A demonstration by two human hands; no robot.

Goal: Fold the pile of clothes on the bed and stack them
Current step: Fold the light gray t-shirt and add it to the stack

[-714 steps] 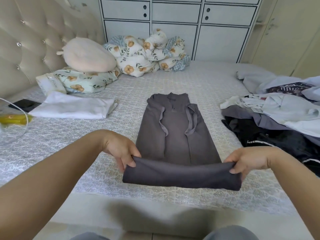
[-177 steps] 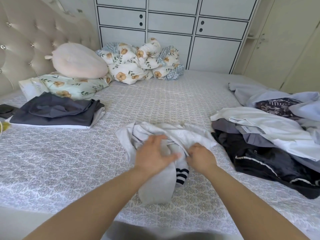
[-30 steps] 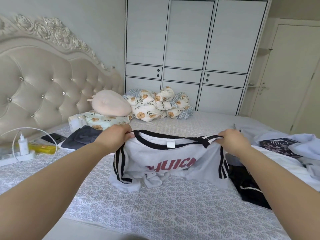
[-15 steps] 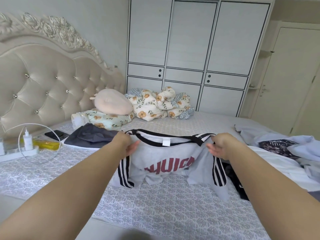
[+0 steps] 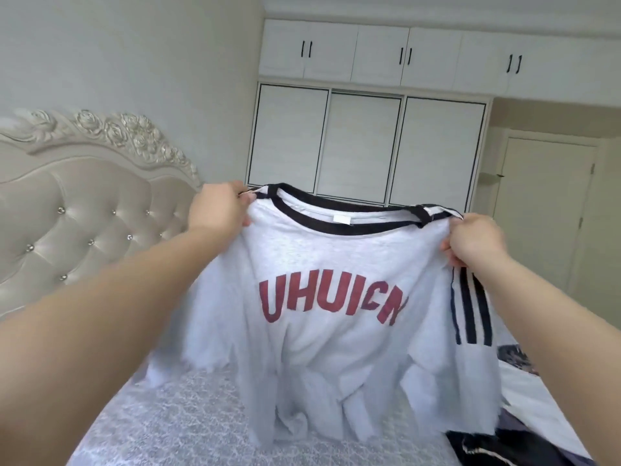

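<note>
A light grey T-shirt (image 5: 336,264) with a black collar, red lettering and black sleeve stripes hangs spread in the air over the bed (image 5: 188,422). My left hand (image 5: 218,208) grips its left shoulder and my right hand (image 5: 475,240) grips its right shoulder, both at chest height. The hem is bunched and dangles just above the bedspread. The pile of unfolded clothes (image 5: 524,428) shows only in part at the lower right, behind my right arm. The folded stack at the left is hidden behind the shirt and my left arm.
A tufted headboard (image 5: 84,213) rises at the left. White wardrobe doors (image 5: 363,146) stand behind the bed, with a door (image 5: 544,210) at the right. Patterned bedspread lies below the shirt.
Both hands have lifted the shirt higher and nearer to my face, so it hangs fully spread. My view has tilted upward, and the pillows and folded stack have dropped out of sight.
</note>
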